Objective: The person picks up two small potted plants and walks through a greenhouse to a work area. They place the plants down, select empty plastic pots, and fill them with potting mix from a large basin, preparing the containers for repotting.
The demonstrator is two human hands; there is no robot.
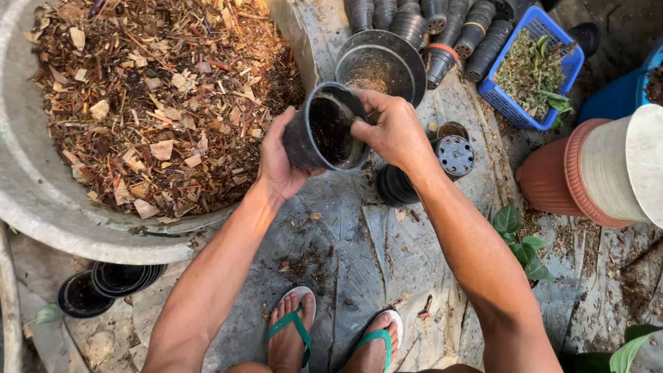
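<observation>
My left hand (276,162) cups the underside of a small black plastic pot (324,128), tilted with its mouth toward me and dark soil inside. My right hand (394,131) grips the pot's right rim, fingers curled into the opening. Just behind it stands a larger black pot (381,65) holding a little soil. A wide grey basin (41,200) at the left is heaped with brown wood chips and dry leaf bits (159,97).
Stacks of black pots (442,31) lie at the top, more stacks (121,276) under the basin. A blue basket (532,69) holds plant cuttings. Terracotta and white pots (594,173) lie at right. A small green seedling (521,242) stands near my right arm. My feet wear green sandals (331,338).
</observation>
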